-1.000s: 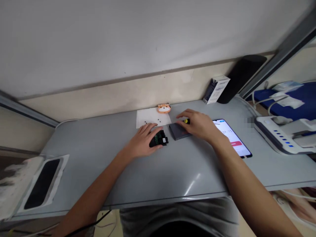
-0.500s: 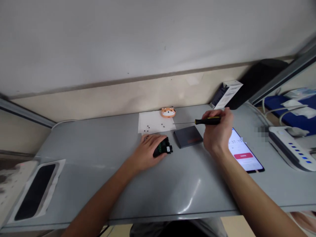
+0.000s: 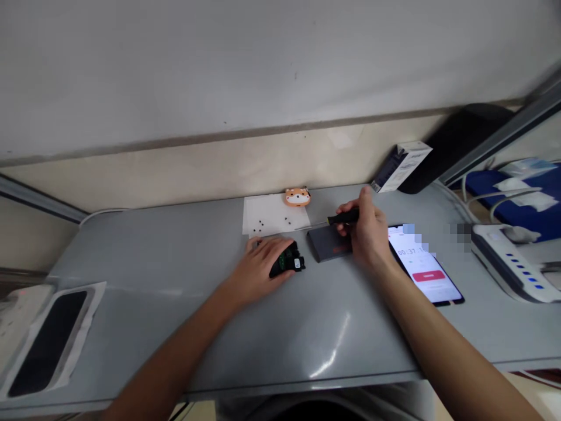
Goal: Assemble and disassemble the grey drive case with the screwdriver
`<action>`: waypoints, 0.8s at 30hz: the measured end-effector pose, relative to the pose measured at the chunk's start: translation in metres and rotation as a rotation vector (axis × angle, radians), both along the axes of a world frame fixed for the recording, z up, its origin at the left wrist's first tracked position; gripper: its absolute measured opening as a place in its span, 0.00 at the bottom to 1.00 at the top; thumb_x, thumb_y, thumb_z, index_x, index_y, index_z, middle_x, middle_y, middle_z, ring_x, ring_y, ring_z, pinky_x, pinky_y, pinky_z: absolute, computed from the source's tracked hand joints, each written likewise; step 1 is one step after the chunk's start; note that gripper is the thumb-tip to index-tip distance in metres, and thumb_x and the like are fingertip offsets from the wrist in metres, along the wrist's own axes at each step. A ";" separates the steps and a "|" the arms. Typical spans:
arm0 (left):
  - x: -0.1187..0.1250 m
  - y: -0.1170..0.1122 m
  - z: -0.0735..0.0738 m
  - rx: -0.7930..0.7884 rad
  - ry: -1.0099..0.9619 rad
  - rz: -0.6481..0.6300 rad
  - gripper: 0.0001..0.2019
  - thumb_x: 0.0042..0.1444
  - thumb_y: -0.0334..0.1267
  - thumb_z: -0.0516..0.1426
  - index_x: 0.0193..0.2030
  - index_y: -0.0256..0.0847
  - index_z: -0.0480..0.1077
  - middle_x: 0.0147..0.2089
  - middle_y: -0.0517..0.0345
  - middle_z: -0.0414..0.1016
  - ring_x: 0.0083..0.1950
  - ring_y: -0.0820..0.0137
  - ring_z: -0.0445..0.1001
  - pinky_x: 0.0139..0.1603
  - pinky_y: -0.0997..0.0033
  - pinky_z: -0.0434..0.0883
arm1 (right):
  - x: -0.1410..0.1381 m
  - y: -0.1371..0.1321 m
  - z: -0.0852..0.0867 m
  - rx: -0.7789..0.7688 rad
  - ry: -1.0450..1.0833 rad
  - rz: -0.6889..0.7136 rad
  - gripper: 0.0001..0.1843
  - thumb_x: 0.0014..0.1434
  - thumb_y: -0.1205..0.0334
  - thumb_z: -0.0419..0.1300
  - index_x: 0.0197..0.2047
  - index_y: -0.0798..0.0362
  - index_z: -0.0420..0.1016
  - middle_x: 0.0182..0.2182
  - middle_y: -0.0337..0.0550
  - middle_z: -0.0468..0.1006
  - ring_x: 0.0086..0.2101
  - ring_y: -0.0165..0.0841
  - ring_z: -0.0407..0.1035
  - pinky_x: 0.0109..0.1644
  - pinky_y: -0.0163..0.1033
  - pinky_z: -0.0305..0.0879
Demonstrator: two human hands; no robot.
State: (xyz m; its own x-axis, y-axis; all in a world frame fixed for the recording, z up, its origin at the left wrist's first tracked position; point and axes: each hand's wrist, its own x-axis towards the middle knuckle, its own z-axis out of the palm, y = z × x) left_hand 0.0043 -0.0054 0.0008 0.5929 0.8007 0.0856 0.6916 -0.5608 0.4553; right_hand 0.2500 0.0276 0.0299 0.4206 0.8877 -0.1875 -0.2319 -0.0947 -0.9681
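Observation:
My left hand [image 3: 262, 264] is closed around a small black device with a bare green circuit board [image 3: 287, 261], resting on the grey desk. In my right hand [image 3: 368, 228] is a screwdriver [image 3: 344, 217] with a black handle, its thin shaft pointing left. The shaft passes over the near edge of a white paper sheet [image 3: 274, 211]. On that sheet lie several tiny dark screws [image 3: 261, 223]. Below my right hand is a flat dark grey case [image 3: 326, 244], partly covered by the fingers.
An orange animal-face case [image 3: 297, 197] sits on the paper's far corner. At right lie a lit phone [image 3: 427, 266] and a white power strip [image 3: 511, 263]. A carton [image 3: 401, 166] leans by a black cylinder [image 3: 460, 140]. A dark phone-shaped panel [image 3: 50, 342] lies far left.
My right hand has moved left with the screwdriver, bringing its shaft closer to the circuit board and uncovering more of the phone. My left hand keeps its hold on the device.

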 end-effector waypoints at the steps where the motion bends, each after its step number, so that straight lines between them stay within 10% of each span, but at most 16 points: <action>1: 0.000 0.000 0.000 0.001 0.004 0.003 0.25 0.71 0.47 0.59 0.72 0.51 0.65 0.69 0.52 0.74 0.69 0.55 0.72 0.75 0.49 0.61 | 0.001 0.001 -0.001 0.009 0.002 0.009 0.35 0.52 0.23 0.64 0.29 0.50 0.70 0.22 0.36 0.73 0.17 0.26 0.63 0.14 0.32 0.61; 24: 0.001 0.000 -0.003 0.092 0.010 0.008 0.26 0.68 0.46 0.62 0.70 0.48 0.66 0.67 0.49 0.76 0.67 0.54 0.74 0.73 0.49 0.63 | -0.004 -0.002 -0.004 0.047 -0.314 0.171 0.31 0.55 0.27 0.65 0.37 0.49 0.73 0.20 0.37 0.75 0.21 0.33 0.73 0.15 0.30 0.59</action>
